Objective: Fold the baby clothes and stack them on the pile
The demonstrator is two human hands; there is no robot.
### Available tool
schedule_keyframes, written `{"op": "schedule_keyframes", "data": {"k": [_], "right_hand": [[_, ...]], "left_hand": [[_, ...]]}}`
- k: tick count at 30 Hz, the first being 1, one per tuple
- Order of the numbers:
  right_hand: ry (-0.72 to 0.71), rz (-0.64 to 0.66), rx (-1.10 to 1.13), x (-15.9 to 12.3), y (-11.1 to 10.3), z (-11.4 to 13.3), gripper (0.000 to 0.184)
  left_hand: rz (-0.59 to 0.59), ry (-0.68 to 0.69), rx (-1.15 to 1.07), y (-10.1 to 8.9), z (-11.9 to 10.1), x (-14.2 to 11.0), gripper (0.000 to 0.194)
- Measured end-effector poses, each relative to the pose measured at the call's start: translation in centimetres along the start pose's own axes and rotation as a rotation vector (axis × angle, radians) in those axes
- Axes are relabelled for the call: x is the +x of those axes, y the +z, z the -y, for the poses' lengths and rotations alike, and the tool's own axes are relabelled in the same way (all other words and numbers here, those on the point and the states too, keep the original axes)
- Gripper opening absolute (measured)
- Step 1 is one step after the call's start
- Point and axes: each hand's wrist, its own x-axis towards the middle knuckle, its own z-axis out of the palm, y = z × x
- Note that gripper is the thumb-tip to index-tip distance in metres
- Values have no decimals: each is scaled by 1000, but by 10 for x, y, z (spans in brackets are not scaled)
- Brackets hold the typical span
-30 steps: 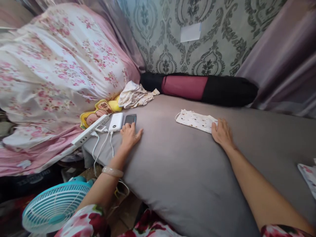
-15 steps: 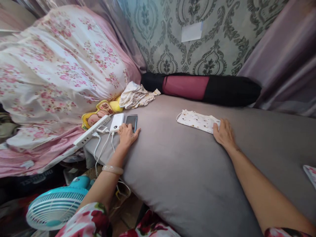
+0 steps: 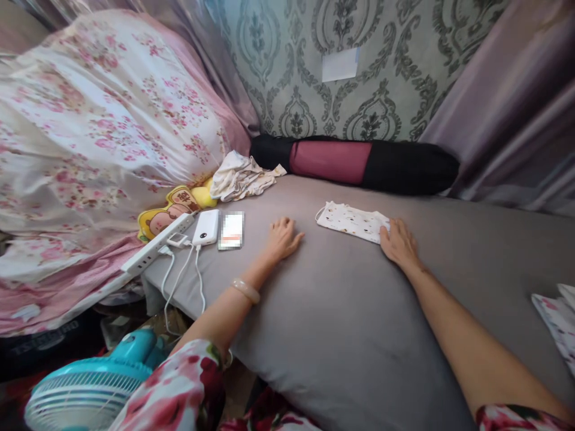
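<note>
Grey, smooth fabric point(image 3: 332, 299) spreads beneath a flat, oblong, speckled white cloth point(image 3: 351, 222), which a careless drag could crease. At its right end rests the right hand point(image 3: 401, 244), fingers close together; the left hand point(image 3: 283, 240), thumb apart, fingers loosely bent, lies between cloth and phone point(image 3: 231, 230).

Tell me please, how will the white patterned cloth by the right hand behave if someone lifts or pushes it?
The cloth will likely be floppy, as its far edge looks wavy. It is probably light, because it looks thin. Lying flat on the grey sheet, it may wrinkle or slide rather than roll.
</note>
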Motion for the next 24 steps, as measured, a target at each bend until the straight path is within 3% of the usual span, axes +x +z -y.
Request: {"op": "schedule_keyframes", "data": {"k": [3,8,17,24], "right_hand": [[28,26,-23,0,-8,9,57],[-55,63,-103,0,-13,21,56],[-37,201,-96,5,-16,20,52],[-27,189,-108,30,-29,7,38]], "left_hand": [[25,123,-58,13,-29,19,52],[42,210,-135,29,-60,38,51],[30,261,-127,29,-76,62,46],[92,379,-127,34,-91,112,29]]}}
